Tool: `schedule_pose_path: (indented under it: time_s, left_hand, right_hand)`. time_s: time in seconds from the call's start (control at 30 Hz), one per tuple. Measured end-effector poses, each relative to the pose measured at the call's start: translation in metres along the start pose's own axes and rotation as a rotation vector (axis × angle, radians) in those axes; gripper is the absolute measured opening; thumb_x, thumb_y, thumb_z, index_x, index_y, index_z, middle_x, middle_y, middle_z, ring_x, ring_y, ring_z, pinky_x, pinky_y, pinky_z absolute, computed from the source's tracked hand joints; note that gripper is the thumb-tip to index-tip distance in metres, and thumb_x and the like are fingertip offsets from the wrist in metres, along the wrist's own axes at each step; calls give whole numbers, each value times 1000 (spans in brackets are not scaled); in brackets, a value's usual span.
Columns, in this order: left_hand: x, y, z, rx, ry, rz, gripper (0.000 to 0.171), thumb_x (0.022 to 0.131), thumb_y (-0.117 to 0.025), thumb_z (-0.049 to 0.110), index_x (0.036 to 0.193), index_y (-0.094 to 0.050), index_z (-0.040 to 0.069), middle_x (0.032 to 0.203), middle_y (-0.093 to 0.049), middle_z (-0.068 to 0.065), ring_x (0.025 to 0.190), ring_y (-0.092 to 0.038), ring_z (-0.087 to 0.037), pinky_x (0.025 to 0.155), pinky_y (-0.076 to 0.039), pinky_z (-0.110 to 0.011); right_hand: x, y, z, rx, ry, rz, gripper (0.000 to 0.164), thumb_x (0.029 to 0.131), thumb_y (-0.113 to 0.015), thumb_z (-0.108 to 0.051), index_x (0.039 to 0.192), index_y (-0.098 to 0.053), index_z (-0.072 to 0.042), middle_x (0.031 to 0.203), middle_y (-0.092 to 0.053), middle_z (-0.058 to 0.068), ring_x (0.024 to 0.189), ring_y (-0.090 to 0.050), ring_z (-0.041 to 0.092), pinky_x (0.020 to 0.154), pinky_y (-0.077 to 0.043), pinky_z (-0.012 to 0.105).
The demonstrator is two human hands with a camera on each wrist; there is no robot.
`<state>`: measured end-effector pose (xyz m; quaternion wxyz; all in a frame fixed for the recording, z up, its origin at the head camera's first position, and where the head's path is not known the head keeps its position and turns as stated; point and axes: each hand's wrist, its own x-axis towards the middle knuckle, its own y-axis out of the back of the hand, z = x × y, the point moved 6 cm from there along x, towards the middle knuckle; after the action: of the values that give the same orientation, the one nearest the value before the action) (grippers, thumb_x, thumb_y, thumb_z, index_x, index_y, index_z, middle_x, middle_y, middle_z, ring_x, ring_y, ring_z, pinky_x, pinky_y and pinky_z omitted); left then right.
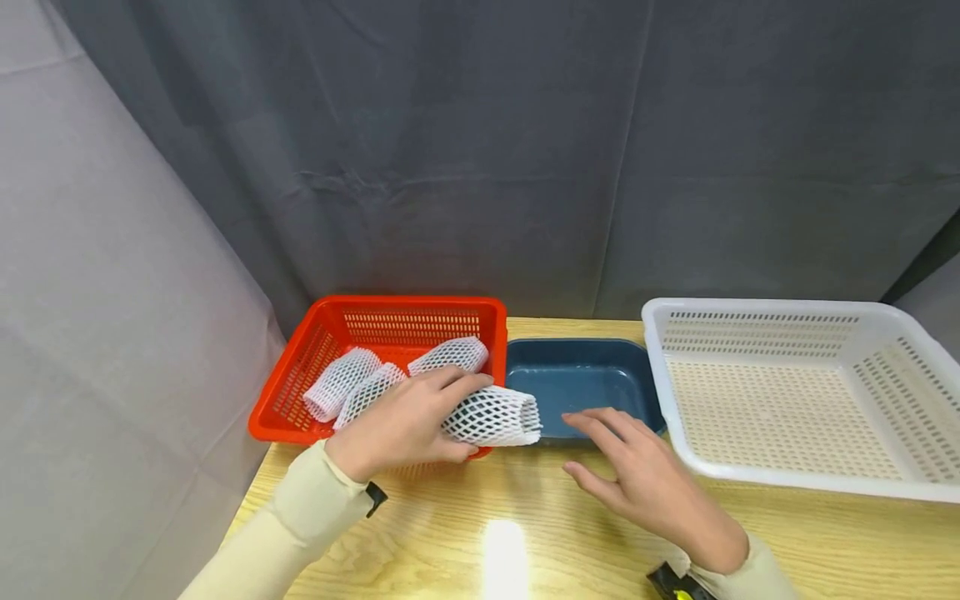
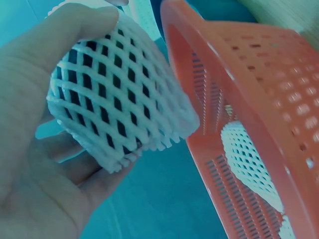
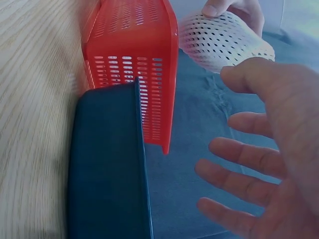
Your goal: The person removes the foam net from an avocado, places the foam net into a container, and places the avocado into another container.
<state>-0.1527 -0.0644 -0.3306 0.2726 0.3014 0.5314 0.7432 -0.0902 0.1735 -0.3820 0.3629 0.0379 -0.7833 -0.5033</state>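
My left hand (image 1: 408, 421) grips a white foam net sleeve (image 1: 495, 417), thumb on one side and fingers on the other. Dark patches show through the mesh, and I cannot tell what is inside. The sleeve is up over the right rim of the red basket (image 1: 264, 433), its open end toward my right hand (image 1: 652, 475). That hand hovers with spread fingers in front of the blue tray (image 1: 577, 385), touching nothing. Inside the basket lie more white foam net sleeves: one at the left (image 1: 341, 385), one partly behind the left hand, and one at the back right (image 1: 452, 356).
The blue tray stands between the red basket and a large white plastic basket (image 1: 780, 408) on the right. All three rest on a light wooden table (image 1: 420, 533). A dark grey curtain (image 1: 465, 167) hangs behind, and a pale cloth (image 1: 112, 292) covers the left side.
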Motion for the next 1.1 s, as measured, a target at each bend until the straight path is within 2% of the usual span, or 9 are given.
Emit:
schedule_pose_path:
  time_s: [0.1, 0.27, 0.53, 0.67, 0.9, 1.1]
  left_hand:
    - [1, -1, 7, 9, -32, -1, 70, 81, -85, 33, 144, -57, 20, 136, -66, -1, 112, -67, -16, 95, -61, -33]
    - [0, -2, 17, -10, -59, -2, 67, 82, -84, 29, 144, -58, 19, 127, -68, 0, 109, -67, -15, 93, -61, -31]
    - [-2, -10, 34, -37, -77, 0, 69, 83, -84, 33, 145, -56, 20, 128, -66, 1, 106, -66, -12, 92, -60, -26]
    - [-4, -17, 43, -44, -75, -25, 71, 83, -84, 36, 146, -55, 21, 129, -66, 0, 105, -66, -12, 91, -60, -25]
    - [-10, -33, 58, -50, -100, -111, 73, 86, -82, 40, 149, -52, 22, 133, -65, 0, 114, -65, -13, 96, -59, -27]
    - [-12, -39, 67, -46, -132, -124, 73, 86, -82, 40, 150, -50, 23, 135, -65, 1, 116, -64, -12, 96, -59, -25]
  right_hand:
    - [-3, 5, -1, -2, 10, 8, 51, 85, -83, -36, 130, -68, -17, 118, -71, 0, 103, -71, 21, 84, -61, 43]
    - [-6, 11, -3, -2, 26, 25, 48, 87, -81, -37, 129, -69, -17, 117, -71, -2, 102, -70, 19, 83, -61, 41]
    - [-14, 18, 1, 22, 26, 44, 47, 93, -76, -40, 132, -68, -16, 118, -71, -4, 104, -70, 16, 85, -58, 35]
    - [-16, 19, 2, 26, 27, 48, 42, 96, -72, -42, 128, -70, -16, 118, -71, -4, 105, -70, 15, 86, -57, 32]
    - [-21, 21, 1, 35, 57, 73, 35, 102, -62, -45, 116, -74, -16, 114, -71, -6, 104, -68, 13, 89, -54, 22]
    - [-24, 23, 2, 44, 60, 64, 41, 105, -53, -49, 113, -75, -15, 113, -71, -6, 104, -67, 13, 92, -52, 18]
